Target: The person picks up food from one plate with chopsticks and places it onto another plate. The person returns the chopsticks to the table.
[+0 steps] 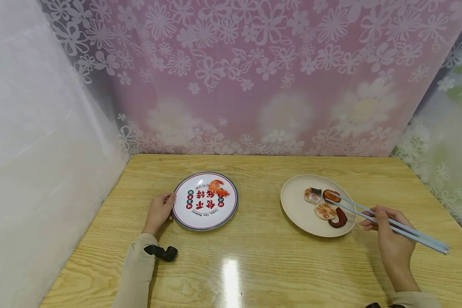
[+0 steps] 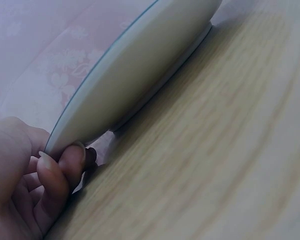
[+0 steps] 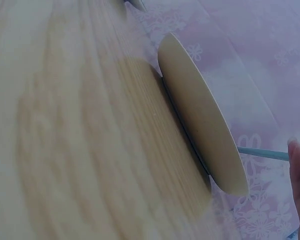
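In the head view, my left hand pinches the left rim of a white plate with red and green lettering. A shrimp piece lies on that plate. My right hand holds a pair of light blue chopsticks. Their tips reach over the beige plate to an orange-topped sushi piece; whether they grip it I cannot tell. Beside it lie a rice roll with a dark band, a pale round slice and a dark red curled piece.
Both plates stand on a wooden table, with a gap between them. A pink floral curtain hangs behind the table's far edge, and pale sheeting hangs on the left. A black wrist strap sits on my left sleeve.
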